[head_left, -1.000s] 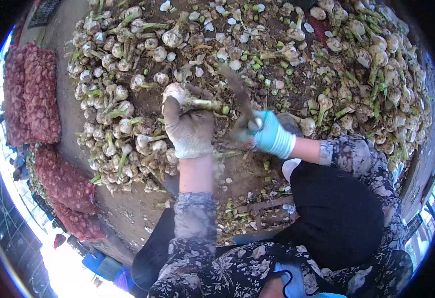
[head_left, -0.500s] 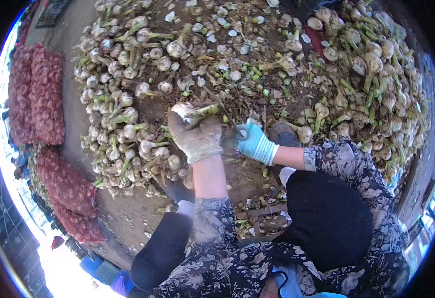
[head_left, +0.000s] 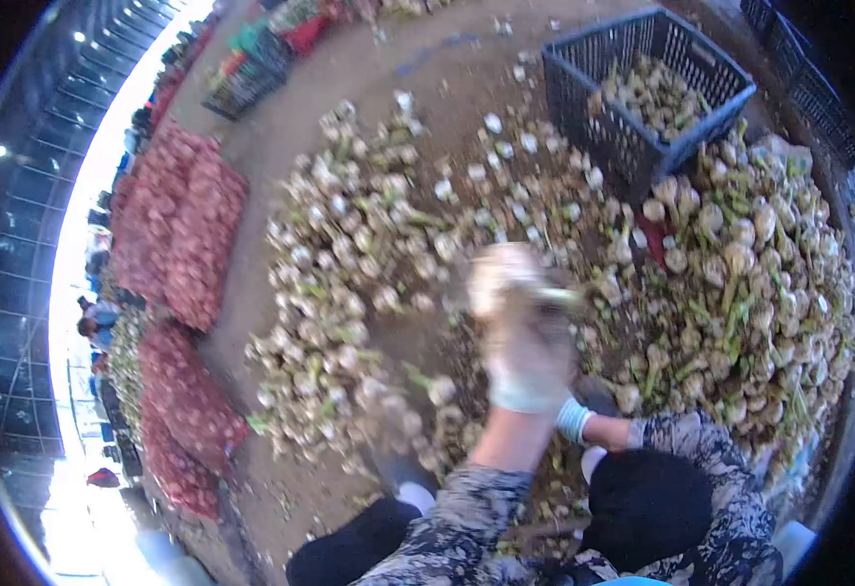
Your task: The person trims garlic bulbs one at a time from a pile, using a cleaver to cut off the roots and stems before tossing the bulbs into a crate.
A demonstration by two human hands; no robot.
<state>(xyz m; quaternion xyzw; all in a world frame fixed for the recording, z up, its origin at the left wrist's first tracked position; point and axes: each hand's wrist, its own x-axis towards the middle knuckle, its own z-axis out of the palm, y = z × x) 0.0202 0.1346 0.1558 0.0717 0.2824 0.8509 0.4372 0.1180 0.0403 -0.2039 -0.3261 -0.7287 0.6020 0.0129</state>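
Observation:
My left hand (head_left: 530,347), in a pale work glove, is smeared by motion in the middle of the view. Its fingers are closed around a garlic bulb (head_left: 503,272), whose whitish head points up and whose greenish stalk sticks out to the right. Of my right hand (head_left: 572,420) only the teal glove near the cuff shows, low and behind my left wrist; its fingers and anything in them are hidden. Loose garlic bulbs (head_left: 325,273) with stalks cover the ground to the left. A higher heap of garlic (head_left: 750,283) lies on the right.
A dark plastic crate (head_left: 632,146) with some garlic inside stands beyond the right heap. Full red mesh sacks (head_left: 178,230) line the left side. Another crate (head_left: 247,83) with colourful contents is at the far left. White trimmings lie scattered across the ground.
My left hand has moved right with the garlic bulb, now covering most of my right hand. The head view has tipped upward, bringing the dark crate into sight.

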